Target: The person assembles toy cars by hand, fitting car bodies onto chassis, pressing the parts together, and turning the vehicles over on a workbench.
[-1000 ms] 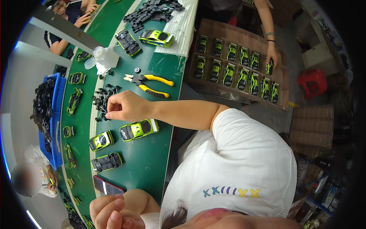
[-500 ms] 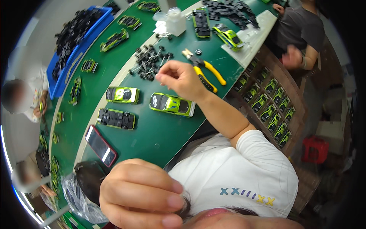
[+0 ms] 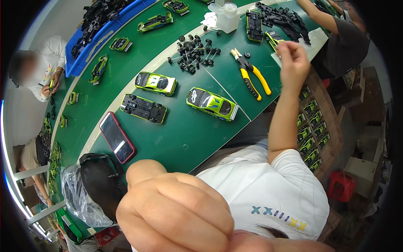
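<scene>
Close in front of me, my left hand is raised with its fingers curled together. Whatever they may hold is hidden. At the right, over the table's far end, my right hand has its fingertips pinched together, and nothing can be made out between them. It partly covers a green toy car. A pair of yellow-handled pliers lies left of that hand, beside a small black wheel. Nearer the middle rest two upright green toy cars and an overturned car with its black underside up.
Wheel axles lie heaped mid-table, near a white bottle. Black chassis parts pile up behind. A phone and a black bag lie left. A blue bin and co-workers stand beyond; a tray of cars sits right.
My right hand has moved from above the axle heap to the right, over the far green car. My left hand has shifted right and turned. The whole view has swung.
</scene>
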Motion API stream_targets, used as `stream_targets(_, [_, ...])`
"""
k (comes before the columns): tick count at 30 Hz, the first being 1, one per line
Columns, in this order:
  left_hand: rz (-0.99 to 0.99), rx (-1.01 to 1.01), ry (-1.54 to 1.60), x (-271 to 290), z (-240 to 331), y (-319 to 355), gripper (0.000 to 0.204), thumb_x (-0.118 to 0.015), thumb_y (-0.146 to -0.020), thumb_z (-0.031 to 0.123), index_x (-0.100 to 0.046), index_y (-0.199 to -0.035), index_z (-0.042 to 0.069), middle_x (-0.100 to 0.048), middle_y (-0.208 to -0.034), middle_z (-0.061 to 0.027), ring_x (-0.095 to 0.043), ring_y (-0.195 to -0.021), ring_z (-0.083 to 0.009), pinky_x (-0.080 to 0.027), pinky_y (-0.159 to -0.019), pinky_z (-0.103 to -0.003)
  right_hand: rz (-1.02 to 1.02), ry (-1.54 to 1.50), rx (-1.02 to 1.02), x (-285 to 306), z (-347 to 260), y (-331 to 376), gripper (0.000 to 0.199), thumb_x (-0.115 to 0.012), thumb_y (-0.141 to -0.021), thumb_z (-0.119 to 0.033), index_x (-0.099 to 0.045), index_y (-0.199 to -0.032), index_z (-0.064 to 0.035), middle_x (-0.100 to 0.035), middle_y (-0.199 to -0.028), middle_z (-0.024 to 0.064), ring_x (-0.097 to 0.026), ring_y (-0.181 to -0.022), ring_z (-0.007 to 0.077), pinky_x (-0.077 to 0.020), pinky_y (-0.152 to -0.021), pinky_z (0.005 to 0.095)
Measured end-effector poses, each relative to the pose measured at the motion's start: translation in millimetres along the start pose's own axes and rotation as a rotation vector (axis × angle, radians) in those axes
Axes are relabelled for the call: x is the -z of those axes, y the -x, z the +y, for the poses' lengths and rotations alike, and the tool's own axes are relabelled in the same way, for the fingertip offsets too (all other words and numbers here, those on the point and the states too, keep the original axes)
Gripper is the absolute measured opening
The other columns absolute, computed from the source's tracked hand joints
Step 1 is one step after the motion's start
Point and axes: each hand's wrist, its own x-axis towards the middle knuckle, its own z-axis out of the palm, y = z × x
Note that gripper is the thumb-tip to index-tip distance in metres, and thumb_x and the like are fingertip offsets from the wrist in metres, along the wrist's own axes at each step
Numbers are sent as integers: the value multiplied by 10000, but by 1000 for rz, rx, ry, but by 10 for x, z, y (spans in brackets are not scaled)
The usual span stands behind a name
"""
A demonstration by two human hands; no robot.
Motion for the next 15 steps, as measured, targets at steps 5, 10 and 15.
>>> stream_targets(5, [334, -68, -125, -309, -53, -26, 61, -639, -789, -24, -578, -788, -34, -586, -899, -161, -581, -778, -280, -539, -627, -328, -209, 1209, 189, 569, 585, -585, 541, -714, -751, -381, -566, -1172, -74, -607, -1039, 174, -570, -1008, 325, -469, -859, 422])
stream_targets(10, [-136, -82, 8, -29, -36, -69, 66, -653, -786, -9, -587, -790, -12, -588, -905, -156, -583, -792, -275, -536, -661, -331, -388, 1254, 98, 354, 710, -508, 639, -702, -758, -403, -487, -1270, -87, -585, -1078, 176, -537, -1061, 358, -455, -881, 431])
stream_targets(15, [278, -104, -52, -450, -186, -46, 84, -683, -766, -6, -607, -799, -17, -600, -947, -157, -601, -785, -285, -535, -680, -337, -276, 912, 95, 629, 803, -471, 552, -671, -819, -322, -485, -1261, -50, -613, -1076, 182, -590, -1002, 326, -468, -863, 395])
